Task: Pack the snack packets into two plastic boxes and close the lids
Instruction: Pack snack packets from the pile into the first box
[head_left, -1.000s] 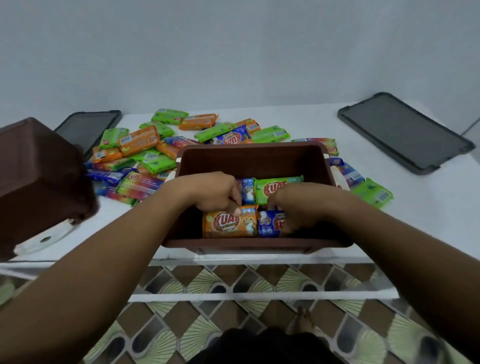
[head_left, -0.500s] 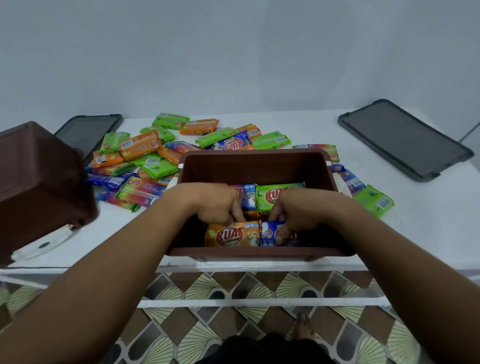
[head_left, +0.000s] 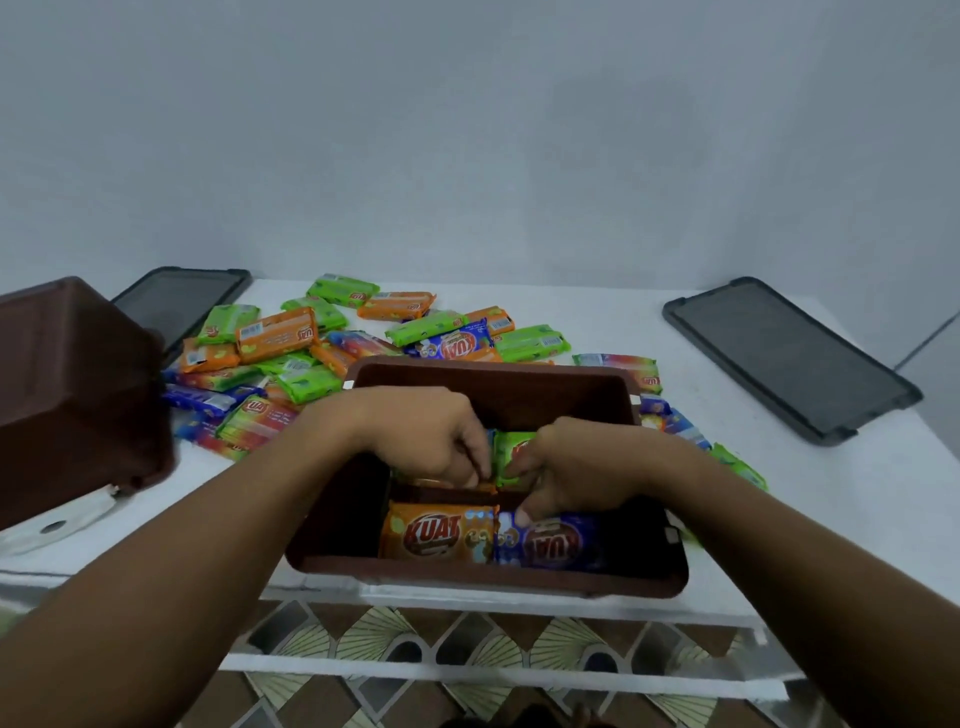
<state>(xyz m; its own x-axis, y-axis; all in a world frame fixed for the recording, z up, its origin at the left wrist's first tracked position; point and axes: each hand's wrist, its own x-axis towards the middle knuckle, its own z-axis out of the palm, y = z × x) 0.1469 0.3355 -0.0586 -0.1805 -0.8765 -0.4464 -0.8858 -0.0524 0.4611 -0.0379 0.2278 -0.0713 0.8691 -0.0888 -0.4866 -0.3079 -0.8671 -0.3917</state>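
Observation:
An open brown plastic box (head_left: 488, 376) stands at the table's near edge. Its near row holds an orange packet (head_left: 436, 530) and a blue packet (head_left: 556, 543). Behind them stands a green packet (head_left: 511, 449). Both hands are inside the box. My left hand (head_left: 426, 436) curls its fingertips down onto a partly hidden orange packet (head_left: 447, 484) in the far row. My right hand (head_left: 576, 467) pinches the green packet's lower edge, its thumb tip resting on the blue packet. A pile of loose snack packets (head_left: 322, 348) lies behind the box.
A second brown box (head_left: 72, 384) sits tipped at the left edge. One dark lid (head_left: 176, 301) lies at the back left, another dark lid (head_left: 789, 358) at the right. More packets (head_left: 675, 421) lie right of the box. Patterned floor shows below the table edge.
Both hands have moved from the near row of packets to the far row. The orange and blue packets in the near row now lie uncovered.

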